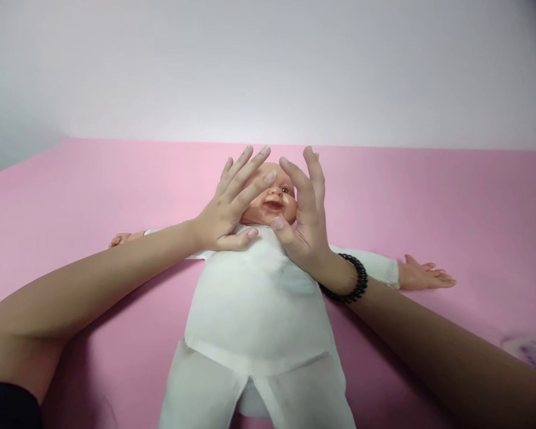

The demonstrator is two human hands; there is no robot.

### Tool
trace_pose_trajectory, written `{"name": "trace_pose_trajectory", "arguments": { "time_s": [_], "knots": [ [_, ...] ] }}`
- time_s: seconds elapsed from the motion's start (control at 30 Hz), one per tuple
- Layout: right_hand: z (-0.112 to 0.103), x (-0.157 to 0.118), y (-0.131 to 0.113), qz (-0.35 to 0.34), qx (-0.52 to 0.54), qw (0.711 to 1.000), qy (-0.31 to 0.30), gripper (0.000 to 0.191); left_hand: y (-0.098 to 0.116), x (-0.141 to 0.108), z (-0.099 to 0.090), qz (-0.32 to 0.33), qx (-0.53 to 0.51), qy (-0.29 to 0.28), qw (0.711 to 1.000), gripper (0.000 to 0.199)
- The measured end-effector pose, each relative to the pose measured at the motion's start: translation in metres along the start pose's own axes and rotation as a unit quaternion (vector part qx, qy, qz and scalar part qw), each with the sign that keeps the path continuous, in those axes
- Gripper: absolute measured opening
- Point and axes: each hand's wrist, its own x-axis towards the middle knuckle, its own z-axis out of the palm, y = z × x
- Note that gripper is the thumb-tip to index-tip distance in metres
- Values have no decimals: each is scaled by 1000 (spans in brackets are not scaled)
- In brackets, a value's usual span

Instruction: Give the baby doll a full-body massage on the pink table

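Note:
A baby doll (259, 304) with a soft white cloth body lies on its back, arms stretched out to both sides. Its plastic head (274, 205) points away from me, and my hands partly cover it. Over the left side of the head, my left hand (234, 205) has its fingers spread and holds nothing. My right hand (308, 214) is raised at the other side of the head, fingers apart and curved, with nothing in it. Whether either hand touches the doll, I cannot tell. A black coil band (360, 279) circles my right wrist.
The doll rests on a pink surface (451, 202) that meets a pale wall (268, 71) at the back. A whitish object with purple marks (533, 351) lies at the right edge, partly behind my right forearm.

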Motion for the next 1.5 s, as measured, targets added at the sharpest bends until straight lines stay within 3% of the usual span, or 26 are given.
{"name": "trace_pose_trajectory", "arguments": {
  "time_s": [0.3, 0.43, 0.53, 0.67, 0.8, 0.97, 1.1, 1.3, 1.4, 1.5],
  "knots": [
    [1, 0, 1, -22, -71, 997, 20, 64, -7, -5, 1, 52, 56, 39, 996, 86],
    [0, -3, -1, -30, -75, 996, 41, 58, -2, -8, -3, 78, 101, 66, 990, 76],
    [-8, -9, -4, -17, -88, 995, 45, 50, 6, -14, -10, 60, 139, 58, 987, 73],
    [-31, -26, -13, 48, -101, 992, -52, 46, 24, -33, -21, -37, 178, 4, 983, 69],
    [-57, -44, -25, 108, -157, 968, -160, 50, 40, -56, -30, -149, 203, -81, 964, 66],
    [-79, -53, -36, 110, -230, 935, -245, 43, 47, -69, -45, -183, 240, -155, 941, 61],
    [-98, -65, -30, 72, -322, 906, -264, 40, 46, -71, -57, -190, 256, -200, 927, 51],
    [-140, -85, -20, -1, -439, 883, -169, 30, 43, -72, -58, -163, 278, -202, 925, 41],
    [-165, -76, -26, -84, -509, 852, -84, 22, 40, -76, -54, -143, 260, -129, 946, 33],
    [-189, -62, -34, -105, -571, 814, 13, 32, 35, -82, -50, -118, 233, -45, 964, 26]
  ]
}}
